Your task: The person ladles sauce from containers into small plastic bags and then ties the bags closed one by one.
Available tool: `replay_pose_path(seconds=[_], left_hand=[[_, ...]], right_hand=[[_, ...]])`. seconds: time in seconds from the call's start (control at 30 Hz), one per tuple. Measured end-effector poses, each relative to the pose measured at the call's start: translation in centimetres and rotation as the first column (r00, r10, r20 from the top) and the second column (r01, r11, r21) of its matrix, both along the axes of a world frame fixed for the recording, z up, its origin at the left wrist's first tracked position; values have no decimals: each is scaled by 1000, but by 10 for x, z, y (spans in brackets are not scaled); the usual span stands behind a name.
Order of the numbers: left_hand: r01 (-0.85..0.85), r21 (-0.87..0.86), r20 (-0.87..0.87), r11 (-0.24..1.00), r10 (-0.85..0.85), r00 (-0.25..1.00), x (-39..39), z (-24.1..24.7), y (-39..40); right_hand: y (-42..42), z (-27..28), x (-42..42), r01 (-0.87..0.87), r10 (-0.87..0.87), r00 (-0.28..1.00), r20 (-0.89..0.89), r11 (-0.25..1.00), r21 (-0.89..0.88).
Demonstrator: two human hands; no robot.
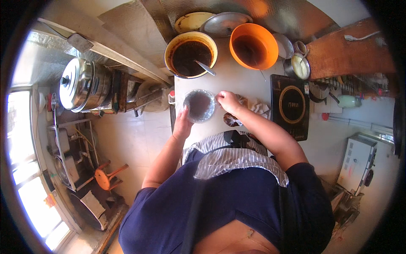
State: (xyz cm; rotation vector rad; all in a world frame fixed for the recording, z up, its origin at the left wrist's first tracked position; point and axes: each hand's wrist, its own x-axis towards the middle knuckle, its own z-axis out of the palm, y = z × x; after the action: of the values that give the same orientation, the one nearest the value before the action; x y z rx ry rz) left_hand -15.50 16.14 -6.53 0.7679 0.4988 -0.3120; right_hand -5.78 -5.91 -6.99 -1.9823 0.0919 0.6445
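Observation:
My left hand (pixel 183 122) holds a round bowl (pixel 199 106) by its left side, thumb over the rim. A clear plastic bag (pixel 207 116) lines the bowl and folds over its edge. At the bowl's right rim, the fingertips of my right hand (pixel 227 101) are pinched together on the bag's edge. Beneath my right forearm lie a knotted plastic bag of brown contents (pixel 231 120) and a second one (pixel 242 100), partly covered. Crumpled whitish plastic (pixel 260 109) rests beside them.
Behind the bowl stand an enamel basin of dark liquid (pixel 190 57) with a ladle (pixel 204 67) and an orange plastic basin (pixel 269 47) of brown liquid. An induction cooker (pixel 289 111) sits right, near a pot of pale food (pixel 300 66). A lidded steel pot (pixel 79 84) is left.

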Motion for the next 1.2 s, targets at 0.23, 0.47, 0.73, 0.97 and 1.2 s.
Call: replay_pose_path(seconds=[0.23, 0.47, 0.73, 0.97, 1.2], left_hand=[[52, 86, -80, 995, -45, 996, -8, -16, -3], [39, 138, -64, 990, -30, 997, -11, -44, -12], [26, 506, -115, 862, 38, 993, -16, -53, -7], [-21, 953, 42, 301, -63, 997, -23, -68, 21], [7, 995, 13, 96, -205, 979, -10, 28, 4]], right_hand=[[4, 0, -21, 32, -37, 998, 57, 995, 96], [18, 45, -38, -225, 224, 974, 26, 958, 179], [5, 55, -46, -134, 166, 982, -91, 948, 288], [-4, 32, -38, 130, -109, 983, -148, 982, 135], [-3, 11, -28, 196, -171, 968, -183, 972, 131]])
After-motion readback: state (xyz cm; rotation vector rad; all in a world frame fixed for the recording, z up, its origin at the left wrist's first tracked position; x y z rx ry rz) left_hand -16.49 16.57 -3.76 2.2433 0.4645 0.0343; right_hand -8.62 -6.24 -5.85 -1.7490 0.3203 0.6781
